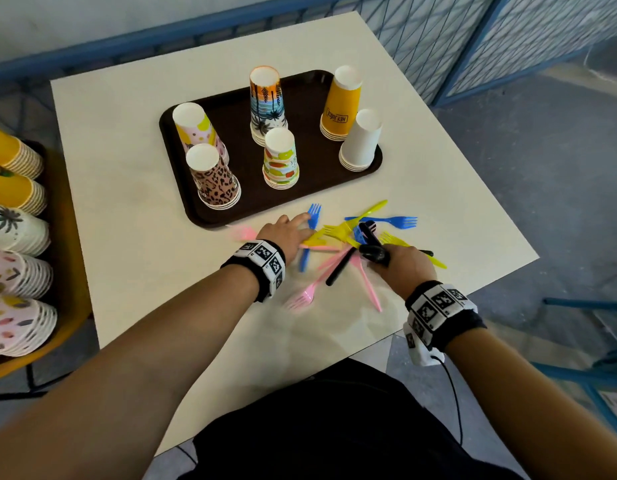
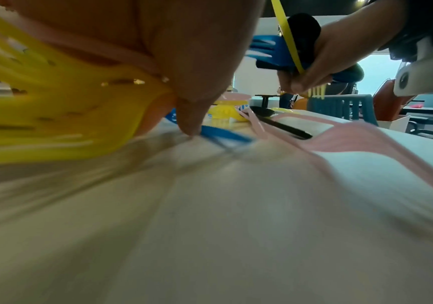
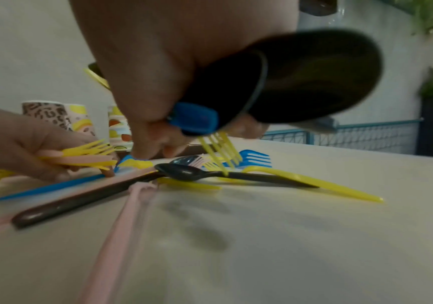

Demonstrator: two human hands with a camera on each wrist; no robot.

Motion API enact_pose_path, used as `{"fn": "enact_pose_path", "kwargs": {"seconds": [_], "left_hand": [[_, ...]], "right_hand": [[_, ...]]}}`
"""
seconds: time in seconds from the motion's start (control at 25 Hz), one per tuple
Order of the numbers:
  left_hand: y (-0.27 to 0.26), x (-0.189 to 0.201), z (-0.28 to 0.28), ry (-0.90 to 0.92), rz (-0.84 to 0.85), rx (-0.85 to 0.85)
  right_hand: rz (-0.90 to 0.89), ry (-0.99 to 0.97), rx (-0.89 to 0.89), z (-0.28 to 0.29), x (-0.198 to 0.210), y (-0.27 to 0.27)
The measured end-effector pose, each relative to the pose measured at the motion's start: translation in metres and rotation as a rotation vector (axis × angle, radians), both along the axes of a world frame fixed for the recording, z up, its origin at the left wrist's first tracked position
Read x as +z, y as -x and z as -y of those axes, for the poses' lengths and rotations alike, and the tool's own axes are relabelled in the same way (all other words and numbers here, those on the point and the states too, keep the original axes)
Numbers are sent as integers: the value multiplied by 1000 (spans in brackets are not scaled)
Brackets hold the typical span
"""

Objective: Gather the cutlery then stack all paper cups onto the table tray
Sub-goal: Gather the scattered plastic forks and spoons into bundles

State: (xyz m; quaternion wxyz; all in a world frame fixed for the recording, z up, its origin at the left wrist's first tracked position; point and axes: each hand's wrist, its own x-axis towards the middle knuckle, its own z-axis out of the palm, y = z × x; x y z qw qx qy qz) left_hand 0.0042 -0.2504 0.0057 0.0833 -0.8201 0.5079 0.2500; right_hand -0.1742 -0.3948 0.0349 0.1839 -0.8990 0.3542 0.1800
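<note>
A dark brown tray (image 1: 302, 95) at the back of the white table carries several upside-down stacks of paper cups, among them a leopard stack (image 1: 215, 178) and an orange stack (image 1: 341, 105). In front of it plastic cutlery lies in a loose pile: pink forks (image 1: 307, 294), a blue fork (image 1: 397, 221), a black spoon (image 3: 184, 171). My left hand (image 1: 293, 232) holds a yellow fork (image 2: 54, 115) and a pink piece, and one fingertip presses on a blue handle (image 2: 223, 134). My right hand (image 1: 400, 261) grips a bundle of black spoons (image 3: 301, 82), a blue piece and a yellow fork.
A yellow cart (image 1: 68, 306) at the left holds several rows of nested cups (image 1: 16, 233) lying on their sides. Blue mesh fencing (image 1: 473, 36) runs behind the table. A blue frame (image 1: 591, 341) stands at the right, past the table's near right corner.
</note>
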Motion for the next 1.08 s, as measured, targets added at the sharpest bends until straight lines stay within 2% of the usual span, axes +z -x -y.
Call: {"fn": "enact_pose_path", "kwargs": {"seconds": [0.16, 0.36, 0.6, 0.84, 1.0, 1.08], "left_hand": [[0, -4, -10, 37, 50, 77], [-3, -10, -35, 36, 80, 117], [-3, -7, -54, -4, 206, 187], [19, 10, -43, 159, -18, 376], [33, 16, -27, 179, -182, 511], [41, 16, -23, 156, -238, 504]], "right_hand": [[-114, -46, -13, -6, -13, 15], [-60, -16, 17, -14, -20, 11], [-25, -32, 77, -15, -10, 8], [17, 75, 161, -7, -4, 11], [41, 93, 56, 13, -5, 13], [42, 104, -22, 24, -7, 16]]}}
